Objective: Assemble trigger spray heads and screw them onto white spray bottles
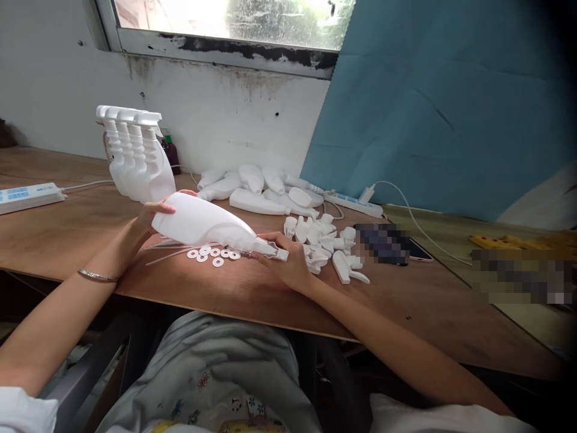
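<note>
A white spray bottle [202,219] lies tilted in the air above the table, its base to the left and its neck to the right. Around the base end wraps my left hand [151,213], closed on it. At the neck end, my right hand [286,258] grips the white trigger spray head [273,248]; its far fingers are partly hidden. Several flat white washers [218,262] and thin white tubes [160,255] rest on the wood below the bottle. Loose trigger spray heads [324,234] are piled just beyond my right hand.
Several bottles with spray heads [139,150] stand in a row at back left. White bottles [256,201] lie heaped near the wall. Power strips [31,195] sit at both sides, and a dark phone [383,243] lies to the right. The wooden table's [252,319] front edge is near my lap.
</note>
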### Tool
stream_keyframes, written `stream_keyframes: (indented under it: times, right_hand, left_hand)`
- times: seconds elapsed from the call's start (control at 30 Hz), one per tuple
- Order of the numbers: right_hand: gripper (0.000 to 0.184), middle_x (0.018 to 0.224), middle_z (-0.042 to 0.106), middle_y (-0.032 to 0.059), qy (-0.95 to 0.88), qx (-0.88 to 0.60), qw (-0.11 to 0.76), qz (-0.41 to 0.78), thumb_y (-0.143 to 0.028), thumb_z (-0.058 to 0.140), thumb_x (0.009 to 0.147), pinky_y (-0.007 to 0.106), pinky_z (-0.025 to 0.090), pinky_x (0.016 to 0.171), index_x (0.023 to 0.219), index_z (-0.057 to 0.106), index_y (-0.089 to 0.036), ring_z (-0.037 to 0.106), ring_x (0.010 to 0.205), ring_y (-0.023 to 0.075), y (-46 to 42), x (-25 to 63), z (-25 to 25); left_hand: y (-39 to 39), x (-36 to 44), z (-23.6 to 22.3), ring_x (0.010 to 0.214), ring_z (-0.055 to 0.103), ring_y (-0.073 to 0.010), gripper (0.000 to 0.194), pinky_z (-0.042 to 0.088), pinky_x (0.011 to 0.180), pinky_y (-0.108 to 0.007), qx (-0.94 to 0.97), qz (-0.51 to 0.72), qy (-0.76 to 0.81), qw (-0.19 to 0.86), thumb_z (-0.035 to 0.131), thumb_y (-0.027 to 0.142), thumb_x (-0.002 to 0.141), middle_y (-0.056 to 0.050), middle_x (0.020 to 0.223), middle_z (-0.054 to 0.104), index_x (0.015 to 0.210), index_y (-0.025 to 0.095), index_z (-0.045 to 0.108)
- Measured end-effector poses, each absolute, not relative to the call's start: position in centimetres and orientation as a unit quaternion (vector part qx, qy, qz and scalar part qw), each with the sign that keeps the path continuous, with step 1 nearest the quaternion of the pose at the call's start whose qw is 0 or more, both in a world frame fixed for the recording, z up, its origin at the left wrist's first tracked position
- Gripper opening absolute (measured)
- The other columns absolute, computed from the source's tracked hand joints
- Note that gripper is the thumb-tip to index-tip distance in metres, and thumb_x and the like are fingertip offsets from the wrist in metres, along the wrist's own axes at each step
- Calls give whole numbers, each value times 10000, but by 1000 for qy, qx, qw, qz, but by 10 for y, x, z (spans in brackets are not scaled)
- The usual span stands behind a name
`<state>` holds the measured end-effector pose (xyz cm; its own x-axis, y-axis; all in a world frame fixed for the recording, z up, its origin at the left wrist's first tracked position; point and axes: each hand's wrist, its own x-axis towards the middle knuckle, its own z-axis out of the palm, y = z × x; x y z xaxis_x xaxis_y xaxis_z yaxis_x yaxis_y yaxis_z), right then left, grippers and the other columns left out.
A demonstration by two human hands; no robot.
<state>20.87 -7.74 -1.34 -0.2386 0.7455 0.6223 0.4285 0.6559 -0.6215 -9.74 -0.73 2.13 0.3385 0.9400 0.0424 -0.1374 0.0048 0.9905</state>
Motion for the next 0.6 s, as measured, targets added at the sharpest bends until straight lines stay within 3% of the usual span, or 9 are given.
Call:
stream_keyframes:
  times: [0.13, 0.37, 0.47, 0.6]
  right_hand:
    - [353, 690, 654, 5, -766, -390, 469, 204, -420, 669, 679, 235, 435, 536, 917, 620, -164, 564, 556, 122, -78, 207, -16]
    - [410, 722, 689, 53, -613, -366, 486, 504, -515, 603, 719, 330, 561, 629, 873, 636, -137, 673, 663, 205, -76, 199, -18]
    - [418, 714, 697, 79, -582, -370, 474, 547, -527, 607, 712, 339, 579, 629, 821, 643, -126, 682, 665, 219, -78, 197, -13]
    - [421, 689, 696, 98, -549, -384, 467, 577, -534, 609, 709, 330, 585, 623, 770, 640, -119, 682, 643, 218, -78, 196, -11]
  left_hand:
    - [-10, -98, 24, 706, 604, -278, 590, 519, 517, -327, 541, 477, 353, 596, 609, 200, 434, -59, 875, 655, 1019, 255, 562]
    - [-7, -98, 25, 784, 603, -293, 620, 530, 568, -352, 551, 496, 326, 587, 589, 139, 406, -61, 954, 657, 1018, 235, 550]
    - [-7, -99, 24, 804, 605, -302, 628, 528, 575, -362, 573, 490, 339, 563, 580, 189, 445, -52, 972, 654, 1067, 247, 527]
    - [-9, -102, 24, 807, 612, -292, 661, 523, 592, -379, 642, 439, 392, 491, 541, 345, 604, -85, 1042, 633, 1242, 215, 422]
